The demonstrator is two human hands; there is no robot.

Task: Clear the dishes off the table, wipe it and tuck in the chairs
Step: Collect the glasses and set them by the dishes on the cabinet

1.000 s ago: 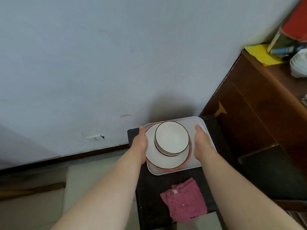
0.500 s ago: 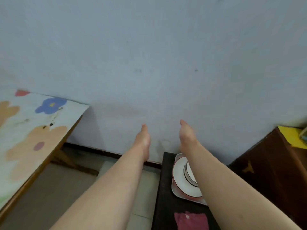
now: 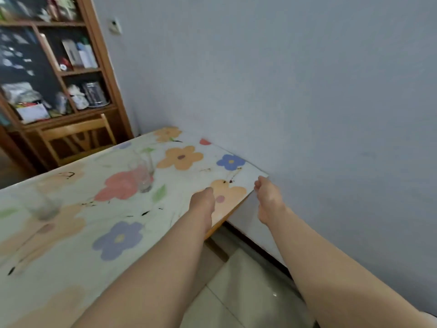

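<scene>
Glasses (image 3: 142, 179) on the table (image 3: 71, 245) look light, slick, breakable (grip the sides); left hand (image 3: 203, 201) and right hand (image 3: 268, 200) hover empty, fingers loose.

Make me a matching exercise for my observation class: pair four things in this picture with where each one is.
Things: 1 clear glass; 2 wooden chair; 3 left hand; 4 metal tin.
Places: A on a cabinet shelf; B above the table edge; C on the pink flower print; D behind the table.
Pairs: 1-C; 2-D; 3-B; 4-A.
</scene>
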